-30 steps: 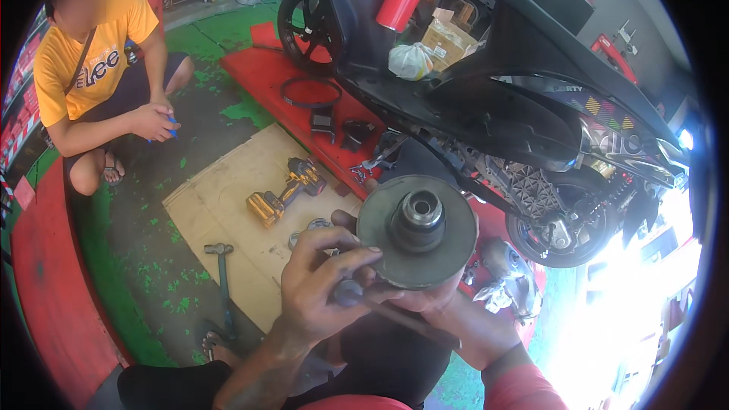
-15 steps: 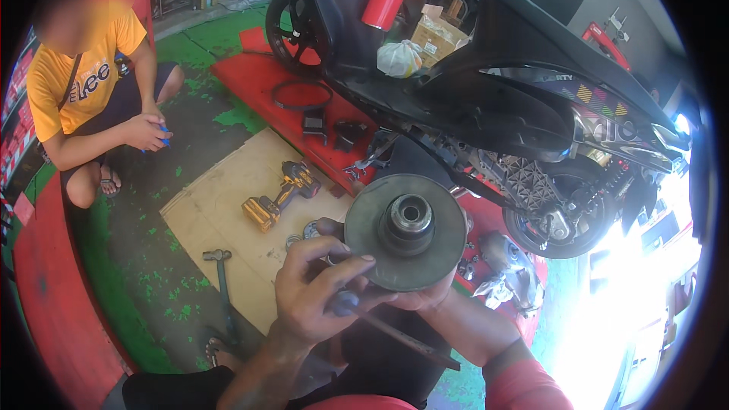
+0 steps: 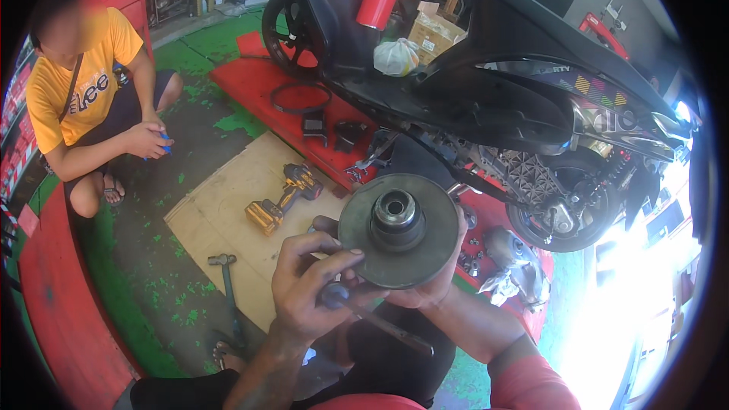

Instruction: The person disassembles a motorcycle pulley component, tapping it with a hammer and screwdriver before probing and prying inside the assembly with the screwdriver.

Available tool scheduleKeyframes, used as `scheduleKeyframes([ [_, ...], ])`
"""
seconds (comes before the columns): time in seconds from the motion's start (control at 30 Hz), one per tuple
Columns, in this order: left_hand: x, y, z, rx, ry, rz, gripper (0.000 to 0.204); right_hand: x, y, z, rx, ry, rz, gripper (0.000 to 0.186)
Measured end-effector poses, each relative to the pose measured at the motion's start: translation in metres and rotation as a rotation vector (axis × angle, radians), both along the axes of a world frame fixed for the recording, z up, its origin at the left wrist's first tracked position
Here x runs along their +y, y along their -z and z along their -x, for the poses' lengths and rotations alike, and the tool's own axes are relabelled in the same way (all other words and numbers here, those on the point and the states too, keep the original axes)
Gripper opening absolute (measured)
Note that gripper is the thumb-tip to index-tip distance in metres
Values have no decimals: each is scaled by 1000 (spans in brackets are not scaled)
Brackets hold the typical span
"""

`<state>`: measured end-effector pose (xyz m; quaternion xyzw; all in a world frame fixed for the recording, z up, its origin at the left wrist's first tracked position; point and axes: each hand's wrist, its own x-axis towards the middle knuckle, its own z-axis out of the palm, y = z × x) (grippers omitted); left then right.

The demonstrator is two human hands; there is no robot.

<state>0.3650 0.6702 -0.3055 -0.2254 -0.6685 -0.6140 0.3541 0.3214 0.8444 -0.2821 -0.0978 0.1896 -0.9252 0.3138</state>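
A grey metal pulley (image 3: pixel 364 258), round like a scooter's drive pulley, is held up in front of me with its raised centre collar facing upward. My left hand (image 3: pixel 307 277) is closed around a screwdriver (image 3: pixel 383 325), its shaft slanting down to the right. Fingers of that same hand also press on the pulley's left rim. From below and the right, my right hand (image 3: pixel 433 288) grips the pulley; most of its fingers are hidden behind the disc.
Cardboard (image 3: pixel 220 205) on the floor bears a yellow-black cordless impact driver (image 3: pixel 285 199). A hammer (image 3: pixel 228 288) lies left of it. Ahead, a black scooter (image 3: pixel 456 106) stands over a red platform (image 3: pixel 250 91) holding a belt (image 3: pixel 301 97) and loose parts. A person in yellow (image 3: pixel 99 76) squats at left.
The pulley has shifted slightly left and its collar now leans a little more away from me. The screwdriver's tip has moved left and up. Both hands keep their hold.
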Motion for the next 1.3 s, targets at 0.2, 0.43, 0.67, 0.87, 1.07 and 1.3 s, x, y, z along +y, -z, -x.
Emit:
scheduleKeyframes([
  [0.2, 2, 7, 2, 40, -27, 33, 46, 3, 7, -1, -12, 42, -14, 97],
  [0.43, 3, 4, -2, 50, -64, 90, 43, 2, -4, 1, 42, -66, 14, 97],
  [0.67, 3, 9, -5, 83, -143, 167, 40, 3, -1, 2, -20, -39, 21, 99],
  [0.87, 2, 7, -2, 169, -199, 225, 38, 22, 23, 4, -72, -4, 63, 100],
  [1.07, 2, 8, -2, 210, -201, 258, 37, 30, 33, 5, -118, 23, 94, 102],
  [1.3, 0, 3, 0, 253, -236, 295, 38, 31, 23, 5, -109, 12, -38, 106],
])
